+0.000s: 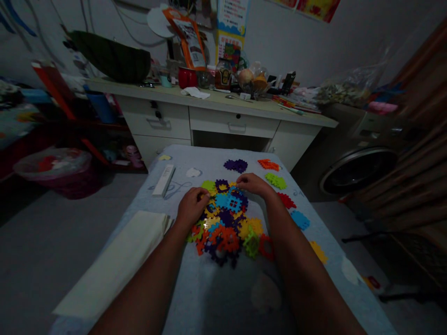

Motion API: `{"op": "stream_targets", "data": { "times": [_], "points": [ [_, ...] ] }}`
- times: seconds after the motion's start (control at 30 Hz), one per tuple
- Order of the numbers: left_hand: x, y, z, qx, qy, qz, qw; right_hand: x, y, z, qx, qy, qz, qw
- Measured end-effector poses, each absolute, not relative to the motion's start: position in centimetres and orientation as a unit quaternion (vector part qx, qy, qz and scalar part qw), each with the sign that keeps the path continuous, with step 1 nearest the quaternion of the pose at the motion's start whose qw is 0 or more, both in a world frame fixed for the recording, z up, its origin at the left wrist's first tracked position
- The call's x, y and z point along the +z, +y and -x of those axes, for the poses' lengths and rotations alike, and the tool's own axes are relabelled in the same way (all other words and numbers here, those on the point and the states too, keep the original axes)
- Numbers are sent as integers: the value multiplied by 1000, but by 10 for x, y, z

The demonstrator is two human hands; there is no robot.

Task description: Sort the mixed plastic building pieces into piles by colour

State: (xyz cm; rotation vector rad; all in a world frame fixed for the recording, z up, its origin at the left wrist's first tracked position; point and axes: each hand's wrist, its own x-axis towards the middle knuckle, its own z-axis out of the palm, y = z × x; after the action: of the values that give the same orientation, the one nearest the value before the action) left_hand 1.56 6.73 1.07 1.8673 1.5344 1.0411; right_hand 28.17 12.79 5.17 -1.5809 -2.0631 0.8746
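Note:
A heap of flat, toothed plastic building pieces in orange, purple, yellow, blue and green lies mid-table. My left hand rests at the heap's left edge, its fingers curled against the yellow pieces. At the far right edge of the heap is my right hand, with thumb and fingertips pinched together; what lies between them is too small to tell. A light blue piece with a window grid sits on top between both hands. Sorted by colour, purple pieces, orange pieces, green pieces and red pieces lie beyond and right.
Blue pieces and yellow pieces continue down the right side. A folded pale cloth and a narrow white box lie on the left. Behind the table stands a cluttered white desk; a washing machine is at right.

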Motion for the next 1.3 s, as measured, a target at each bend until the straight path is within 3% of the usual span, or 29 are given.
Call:
{"op": "stream_targets", "data": {
  "times": [0.13, 0.4, 0.63, 0.87, 1.3],
  "points": [
    [10, 68, -16, 375, 569, -689, 248, 52, 117, -274, 327, -730, 573, 177],
    [6, 69, -14, 378, 569, -686, 249, 55, 106, -274, 404, -672, 558, 270],
    [5, 69, -14, 380, 565, -684, 260, 67, 101, -293, 382, -635, 575, 348],
    [8, 69, -15, 377, 572, -683, 251, 93, 88, -323, 284, -634, 586, 417],
    [1, 71, -14, 369, 575, -693, 232, 88, -8, -423, -40, -597, 773, 210]
  ]
}}
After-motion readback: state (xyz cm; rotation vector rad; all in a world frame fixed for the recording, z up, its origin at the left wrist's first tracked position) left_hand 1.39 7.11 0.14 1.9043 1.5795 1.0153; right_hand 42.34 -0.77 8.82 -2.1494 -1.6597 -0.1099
